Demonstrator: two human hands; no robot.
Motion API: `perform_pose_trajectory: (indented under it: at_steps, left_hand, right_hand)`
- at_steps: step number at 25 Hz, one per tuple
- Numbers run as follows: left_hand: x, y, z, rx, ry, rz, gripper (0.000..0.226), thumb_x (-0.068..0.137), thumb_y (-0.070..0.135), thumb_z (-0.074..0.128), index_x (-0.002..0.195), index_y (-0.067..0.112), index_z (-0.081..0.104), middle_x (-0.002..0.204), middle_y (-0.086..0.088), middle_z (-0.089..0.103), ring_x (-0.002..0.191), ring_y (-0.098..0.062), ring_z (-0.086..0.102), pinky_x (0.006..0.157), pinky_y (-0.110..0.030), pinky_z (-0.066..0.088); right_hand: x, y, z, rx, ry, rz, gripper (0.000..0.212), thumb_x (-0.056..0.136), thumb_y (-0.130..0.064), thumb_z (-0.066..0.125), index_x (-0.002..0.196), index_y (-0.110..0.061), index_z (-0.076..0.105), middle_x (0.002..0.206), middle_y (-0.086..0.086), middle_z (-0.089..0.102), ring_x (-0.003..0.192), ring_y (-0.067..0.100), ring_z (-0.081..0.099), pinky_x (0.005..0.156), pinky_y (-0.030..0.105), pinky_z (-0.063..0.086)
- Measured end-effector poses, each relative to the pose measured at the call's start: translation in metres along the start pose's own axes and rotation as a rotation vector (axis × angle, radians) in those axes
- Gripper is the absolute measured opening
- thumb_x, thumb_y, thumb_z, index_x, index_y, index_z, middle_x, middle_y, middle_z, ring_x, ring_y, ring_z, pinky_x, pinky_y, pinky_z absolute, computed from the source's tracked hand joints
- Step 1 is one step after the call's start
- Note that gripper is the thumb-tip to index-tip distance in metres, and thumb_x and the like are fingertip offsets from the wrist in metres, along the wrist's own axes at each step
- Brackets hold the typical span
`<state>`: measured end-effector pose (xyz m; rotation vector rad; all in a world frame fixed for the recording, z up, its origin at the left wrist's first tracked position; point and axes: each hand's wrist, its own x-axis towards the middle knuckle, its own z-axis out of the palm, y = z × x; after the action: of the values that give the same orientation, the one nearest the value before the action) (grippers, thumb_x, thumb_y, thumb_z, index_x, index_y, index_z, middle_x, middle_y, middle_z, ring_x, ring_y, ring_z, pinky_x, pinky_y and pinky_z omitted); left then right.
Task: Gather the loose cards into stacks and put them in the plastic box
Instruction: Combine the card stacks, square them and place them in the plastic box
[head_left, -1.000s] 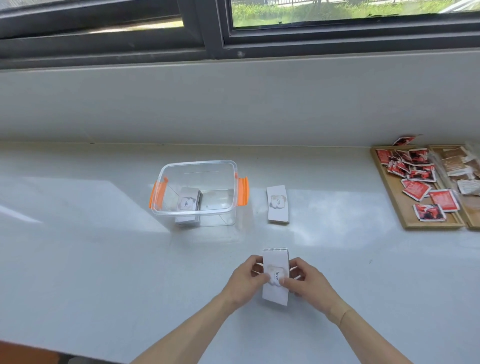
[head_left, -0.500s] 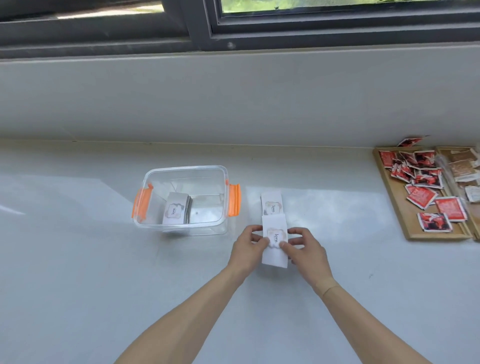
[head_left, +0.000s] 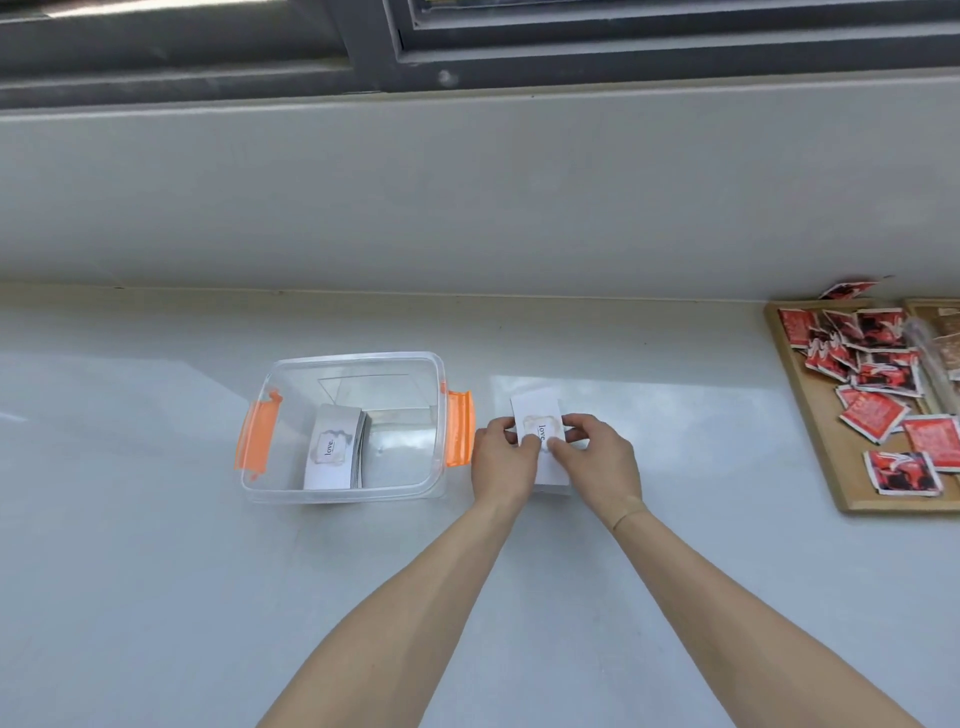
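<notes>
A clear plastic box (head_left: 291, 493) with orange side clips stands on the white counter, left of centre. Inside it a stack of white "love" cards (head_left: 333, 448) leans against the bottom. Just right of the box, a second stack of the same cards (head_left: 536, 413) is held flat on the counter between my left hand (head_left: 503, 460) and my right hand (head_left: 597, 462). Both thumbs press on the top card, and the fingers wrap the stack's sides. The lower part of this stack is hidden by my hands.
A wooden tray (head_left: 831, 467) with several red sachets (head_left: 872, 415) lies at the right edge of the counter; one sachet (head_left: 847, 289) leans on the wall. A grey wall and a dark window frame rise behind the counter.
My hands carried the held cards away from me and set them over the stack that lay right of the box. The two piles are now one. The box has not moved.
</notes>
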<state>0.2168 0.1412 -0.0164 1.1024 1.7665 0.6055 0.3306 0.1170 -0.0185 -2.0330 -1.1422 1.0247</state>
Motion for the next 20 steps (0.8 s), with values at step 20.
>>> perform_pose_trajectory:
  at_steps: [20]
  left_hand:
    - [0.007, -0.008, -0.002, 0.202, -0.1, -0.079, 0.014, 0.086, 0.021, 0.052, 0.078, 0.014, 0.061, 0.069, 0.0, 0.059, 0.071, -0.026, 0.055, 0.06, -0.028, 0.038]
  right_hand:
    - [0.01, -0.004, 0.009, 0.118, -0.071, 0.387, 0.058, 0.078, -0.025, 0.073, 0.126, -0.005, 0.049, 0.105, 0.007, 0.06, 0.106, 0.03, 0.06, 0.083, 0.036, 0.048]
